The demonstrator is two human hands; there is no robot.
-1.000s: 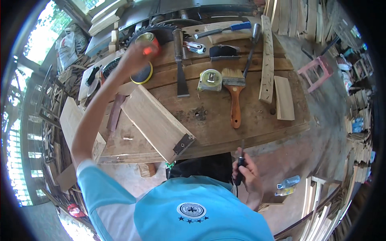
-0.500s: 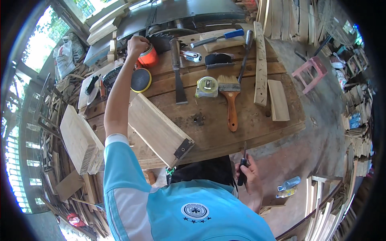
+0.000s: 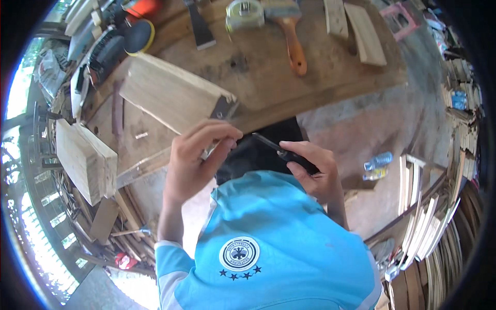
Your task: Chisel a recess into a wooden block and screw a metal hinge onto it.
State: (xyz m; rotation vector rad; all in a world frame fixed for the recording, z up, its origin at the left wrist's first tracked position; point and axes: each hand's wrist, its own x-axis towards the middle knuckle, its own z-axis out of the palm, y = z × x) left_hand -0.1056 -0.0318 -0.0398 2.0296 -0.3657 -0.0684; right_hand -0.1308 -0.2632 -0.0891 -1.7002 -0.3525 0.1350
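Observation:
My right hand (image 3: 318,168) is closed round the black handle of a screwdriver (image 3: 299,160), whose dark shaft points up and left toward my other hand. Thumb and fingertips of my left hand (image 3: 199,157) are pinched together; whatever they hold is too small to make out. Just beyond that hand, a pale wooden board (image 3: 168,93) lies slanted on the workbench (image 3: 268,103). At its near right end is a dark metal plate (image 3: 223,107) with holes.
On the bench lie a wide chisel-like blade (image 3: 200,28), a tape measure (image 3: 245,14), a paintbrush (image 3: 293,44), a round sanding pad (image 3: 139,37) and an orange container (image 3: 142,8). Thick boards (image 3: 82,160) stand at the left. Plastic bottles (image 3: 378,161) lie on the floor.
My left hand has come back from the orange container to in front of my body, now pinched. The screwdriver has risen and tilted leftward in my right hand. The view has tipped downward.

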